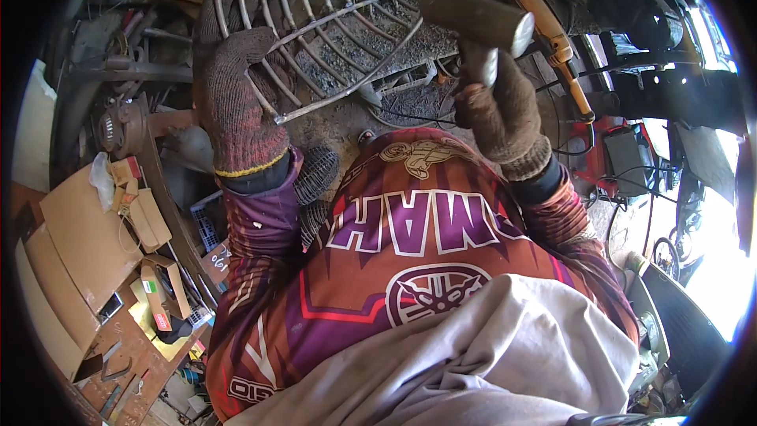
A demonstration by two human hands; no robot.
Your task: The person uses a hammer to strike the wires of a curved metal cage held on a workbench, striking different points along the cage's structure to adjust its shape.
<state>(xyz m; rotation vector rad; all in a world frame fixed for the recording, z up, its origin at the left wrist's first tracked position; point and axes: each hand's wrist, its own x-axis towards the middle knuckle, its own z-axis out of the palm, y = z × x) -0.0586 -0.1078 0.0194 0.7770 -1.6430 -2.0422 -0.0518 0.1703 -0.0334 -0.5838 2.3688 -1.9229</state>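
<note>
Metal rack [347, 13], prob stiff, easiest by its edge bar [325, 101]: left fingers [255, 41] curled on it, right fingers [475, 106] tight round hammer [477, 19].

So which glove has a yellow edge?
The left glove, on the metal grille, has a yellow wrist edge; the right glove, holding the hammer, shows none.

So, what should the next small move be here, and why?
Probably a light, controlled tap with the hammer on the metal grille: the gloved right hand holds the hammer, its head showing beside the grille's right end in this view, and the gloved left hand grips the left end.
</note>
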